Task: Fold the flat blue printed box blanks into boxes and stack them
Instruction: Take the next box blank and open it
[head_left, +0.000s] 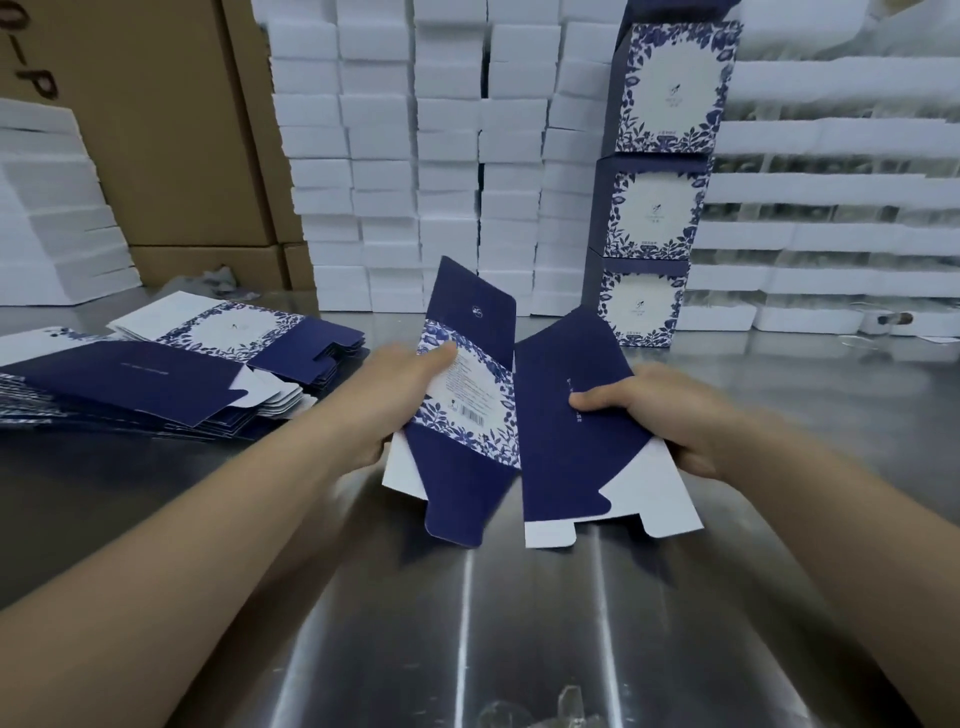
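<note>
A blue printed box blank (524, 410) is held above the steel table between both hands, partly spread along its middle crease. My left hand (400, 395) grips its left panel, thumb on the floral, barcoded face. My right hand (670, 415) grips the plain dark blue right panel, thumb on top. White inner flaps show at the lower edge. A pile of flat blanks (171, 369) lies fanned out at the left. Three folded boxes (654, 208) stand stacked in a column at the back right.
The shiny steel table (519, 623) runs toward me. White foam blocks (426, 171) are stacked like a wall at the back, more at the far left and right. Brown cartons (171, 130) stand at the back left. Crumpled clear plastic (550, 709) lies at the near edge.
</note>
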